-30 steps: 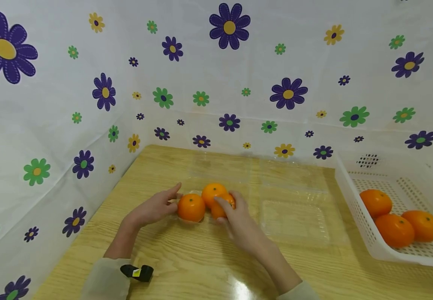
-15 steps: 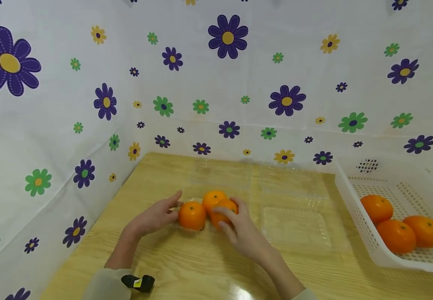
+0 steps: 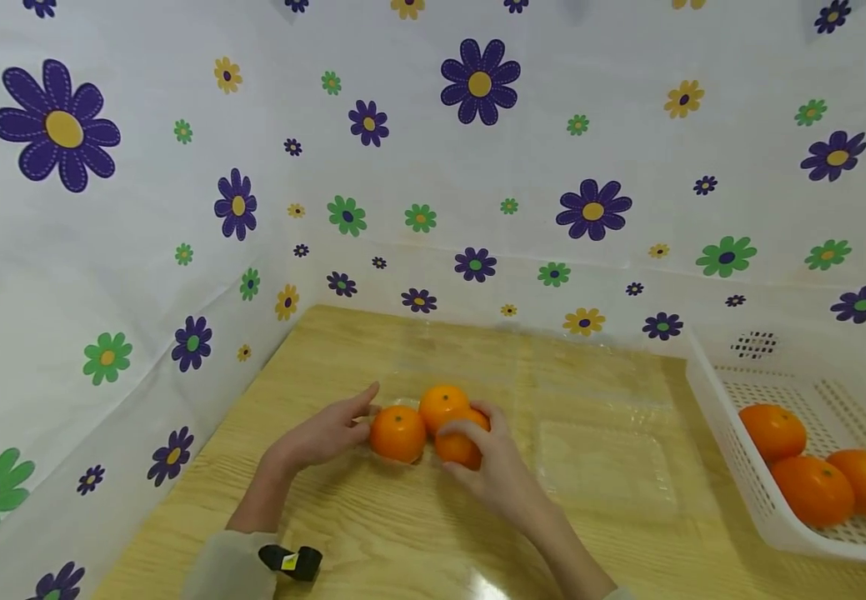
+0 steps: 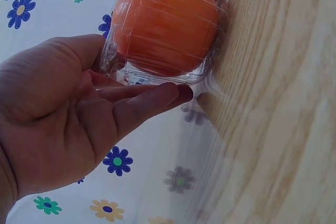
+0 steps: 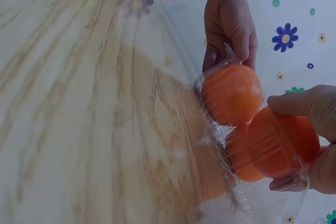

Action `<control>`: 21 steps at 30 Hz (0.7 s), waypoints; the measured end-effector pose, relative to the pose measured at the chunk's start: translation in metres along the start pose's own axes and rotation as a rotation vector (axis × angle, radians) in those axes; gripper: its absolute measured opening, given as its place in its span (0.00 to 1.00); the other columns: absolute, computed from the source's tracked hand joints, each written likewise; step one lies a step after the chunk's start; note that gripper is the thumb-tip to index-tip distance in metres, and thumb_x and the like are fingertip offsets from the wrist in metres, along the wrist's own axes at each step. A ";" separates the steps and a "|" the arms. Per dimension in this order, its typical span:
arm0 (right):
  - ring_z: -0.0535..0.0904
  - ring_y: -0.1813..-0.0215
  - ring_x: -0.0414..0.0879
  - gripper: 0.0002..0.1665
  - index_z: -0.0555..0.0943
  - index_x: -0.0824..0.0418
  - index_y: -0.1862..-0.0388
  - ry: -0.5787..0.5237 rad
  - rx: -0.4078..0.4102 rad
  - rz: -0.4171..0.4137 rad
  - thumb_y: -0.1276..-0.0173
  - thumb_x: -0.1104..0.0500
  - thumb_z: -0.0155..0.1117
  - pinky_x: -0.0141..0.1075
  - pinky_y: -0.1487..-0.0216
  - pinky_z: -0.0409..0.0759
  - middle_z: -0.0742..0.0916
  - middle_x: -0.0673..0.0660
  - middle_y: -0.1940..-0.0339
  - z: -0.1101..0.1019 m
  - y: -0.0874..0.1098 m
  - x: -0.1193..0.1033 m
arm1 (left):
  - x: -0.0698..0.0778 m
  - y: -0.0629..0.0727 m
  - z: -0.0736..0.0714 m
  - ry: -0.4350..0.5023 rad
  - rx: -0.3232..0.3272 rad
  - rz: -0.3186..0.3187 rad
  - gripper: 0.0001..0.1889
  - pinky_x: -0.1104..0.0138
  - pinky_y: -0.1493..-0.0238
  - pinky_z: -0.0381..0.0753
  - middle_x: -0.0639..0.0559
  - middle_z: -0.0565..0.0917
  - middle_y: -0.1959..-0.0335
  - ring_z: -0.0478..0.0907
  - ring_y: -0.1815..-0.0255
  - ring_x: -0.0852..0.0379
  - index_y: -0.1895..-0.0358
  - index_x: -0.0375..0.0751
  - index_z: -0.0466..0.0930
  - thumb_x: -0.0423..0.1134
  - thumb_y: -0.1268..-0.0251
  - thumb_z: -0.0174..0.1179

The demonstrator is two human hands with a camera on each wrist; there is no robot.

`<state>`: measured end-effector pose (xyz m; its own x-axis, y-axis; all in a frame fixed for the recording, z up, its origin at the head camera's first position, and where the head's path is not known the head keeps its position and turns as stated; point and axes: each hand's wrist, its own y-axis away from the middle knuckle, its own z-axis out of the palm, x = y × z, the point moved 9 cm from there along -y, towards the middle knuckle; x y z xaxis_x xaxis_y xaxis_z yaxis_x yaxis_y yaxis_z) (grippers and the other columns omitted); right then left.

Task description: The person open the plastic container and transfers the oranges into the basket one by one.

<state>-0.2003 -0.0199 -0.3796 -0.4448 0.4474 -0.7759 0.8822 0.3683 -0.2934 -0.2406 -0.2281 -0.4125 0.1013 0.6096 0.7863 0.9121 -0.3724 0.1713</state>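
Two hands in play; three oranges at six o'clock, three more at four; two clear boxes; one white basket!

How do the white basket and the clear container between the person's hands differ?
Look: the white basket is white with many holes; the clear container is see-through and ridged.
Size: the white basket is larger, even cut off by the head view's edge; the clear container is smaller.
Handling: no hand touches the white basket; the left hand holds the clear container's end, and the right hand grips an orange there.
Shared: both hold oranges.
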 end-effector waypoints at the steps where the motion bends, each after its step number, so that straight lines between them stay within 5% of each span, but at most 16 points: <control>1: 0.69 0.35 0.73 0.20 0.82 0.54 0.54 -0.008 0.007 0.014 0.43 0.68 0.76 0.63 0.45 0.76 0.65 0.72 0.31 -0.001 0.001 0.002 | 0.000 -0.001 0.001 -0.002 -0.003 -0.003 0.34 0.46 0.31 0.66 0.34 0.66 0.27 0.68 0.30 0.40 0.20 0.39 0.45 0.34 0.26 0.45; 10: 0.70 0.36 0.70 0.23 0.80 0.52 0.54 -0.025 0.040 0.015 0.45 0.68 0.77 0.61 0.44 0.77 0.66 0.70 0.33 -0.003 0.001 0.006 | -0.003 -0.004 -0.001 -0.058 0.033 -0.005 0.30 0.45 0.30 0.64 0.36 0.56 0.22 0.64 0.27 0.36 0.20 0.39 0.47 0.38 0.19 0.42; 15: 0.70 0.36 0.71 0.25 0.81 0.53 0.44 0.004 0.036 -0.002 0.41 0.65 0.76 0.61 0.46 0.78 0.66 0.71 0.32 -0.004 0.004 0.007 | -0.007 -0.010 0.008 0.099 -0.001 0.044 0.31 0.44 0.28 0.59 0.35 0.52 0.21 0.53 0.23 0.36 0.19 0.39 0.41 0.39 0.18 0.39; 21: 0.68 0.33 0.71 0.30 0.75 0.51 0.30 0.011 0.010 -0.009 0.31 0.57 0.68 0.58 0.43 0.78 0.61 0.73 0.26 -0.004 0.004 0.008 | -0.016 -0.014 0.014 0.237 -0.018 0.023 0.31 0.45 0.29 0.61 0.34 0.51 0.21 0.55 0.23 0.37 0.19 0.43 0.38 0.41 0.17 0.38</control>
<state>-0.2011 -0.0115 -0.3842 -0.4547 0.4534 -0.7666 0.8796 0.3640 -0.3064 -0.2496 -0.2232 -0.4356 0.0241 0.4198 0.9073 0.9030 -0.3986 0.1604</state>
